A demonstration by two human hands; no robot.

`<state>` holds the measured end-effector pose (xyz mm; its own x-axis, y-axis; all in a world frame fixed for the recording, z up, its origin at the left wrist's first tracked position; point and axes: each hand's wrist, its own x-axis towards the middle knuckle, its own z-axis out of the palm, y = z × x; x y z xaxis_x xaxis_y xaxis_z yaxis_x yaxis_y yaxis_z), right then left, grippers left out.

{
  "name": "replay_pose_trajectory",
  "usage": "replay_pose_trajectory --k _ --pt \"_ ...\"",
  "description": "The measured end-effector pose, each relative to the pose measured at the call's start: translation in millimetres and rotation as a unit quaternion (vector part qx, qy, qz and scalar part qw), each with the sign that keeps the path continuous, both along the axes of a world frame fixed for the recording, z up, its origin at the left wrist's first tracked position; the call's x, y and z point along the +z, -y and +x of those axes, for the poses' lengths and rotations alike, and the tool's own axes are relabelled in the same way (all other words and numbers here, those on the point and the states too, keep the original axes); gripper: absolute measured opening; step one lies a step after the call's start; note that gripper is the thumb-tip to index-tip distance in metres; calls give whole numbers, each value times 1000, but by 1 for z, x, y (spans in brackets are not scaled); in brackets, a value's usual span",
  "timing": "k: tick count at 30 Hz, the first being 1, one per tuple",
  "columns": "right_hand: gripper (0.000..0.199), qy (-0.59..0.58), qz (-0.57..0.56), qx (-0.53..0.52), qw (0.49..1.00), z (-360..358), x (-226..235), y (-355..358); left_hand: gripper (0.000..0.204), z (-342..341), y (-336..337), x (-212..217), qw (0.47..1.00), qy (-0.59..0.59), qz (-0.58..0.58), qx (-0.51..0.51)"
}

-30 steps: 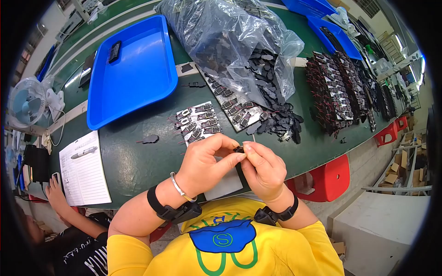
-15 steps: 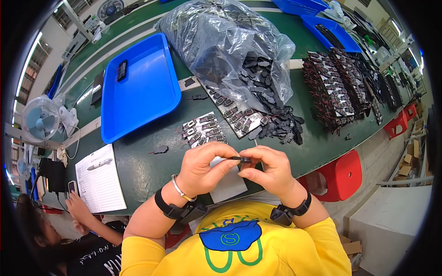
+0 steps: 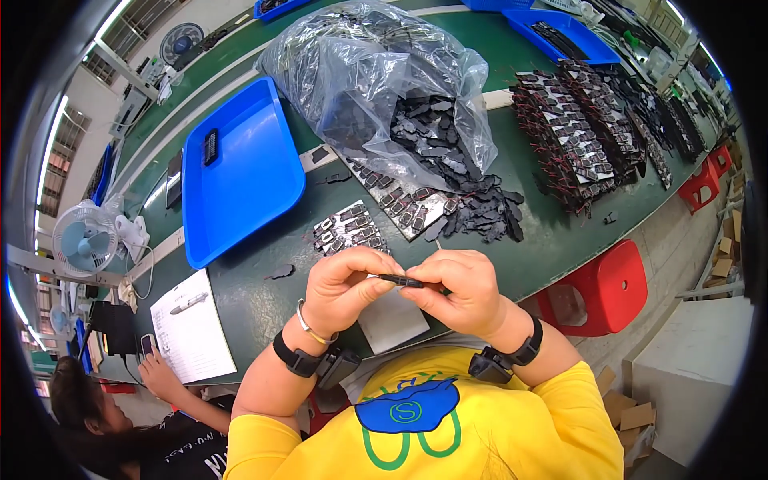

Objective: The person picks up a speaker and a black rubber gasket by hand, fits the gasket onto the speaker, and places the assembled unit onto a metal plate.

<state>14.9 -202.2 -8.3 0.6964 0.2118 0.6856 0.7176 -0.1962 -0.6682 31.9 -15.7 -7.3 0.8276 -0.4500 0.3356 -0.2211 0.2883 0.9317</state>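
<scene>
My left hand (image 3: 350, 282) and my right hand (image 3: 458, 290) pinch a small, thin black plastic part (image 3: 402, 281) between thumbs and fingers, held edge-on above the bench. Under it lies a white sheet or block (image 3: 392, 326), partly covered by my hands. Just beyond my left hand is a small white board (image 3: 349, 230) bearing several black and silver pieces. Behind my right hand spreads a heap of flat black pieces (image 3: 490, 213), spilling from a large clear plastic bag (image 3: 352, 80). A longer white board (image 3: 404, 210) with similar pieces rests beside the heap.
A blue tray (image 3: 232, 184) holding a black strip stands left. Nearer are a paper sheet with a pen (image 3: 192, 332) and a seated co-worker's hand (image 3: 160, 374) by a phone. Stacked boards with red wires (image 3: 560, 144) sit right; red stools (image 3: 604, 292) flank the bench.
The black part has shifted a little left between my hands and shows more of its length, with my right fingers now farther along it. The whole view has tilted slightly.
</scene>
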Motion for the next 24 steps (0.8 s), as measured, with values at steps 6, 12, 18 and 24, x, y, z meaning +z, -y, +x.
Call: replay_pose_trajectory --k 6,12,18,24 --pt "20 16 -7 -6 1000 0 0 0 13 3 0 2 1000 -13 5 -22" --pt "23 -6 -4 -21 1000 -2 0 -4 15 5 -4 -2 998 -12 -39 -43" --pt "27 -71 2 1 997 -7 9 -4 15 5 -5 -3 993 -94 -57 -35" --pt "22 -88 16 -12 996 -10 7 -6 14 6 -7 -7 991 -114 -62 -27"
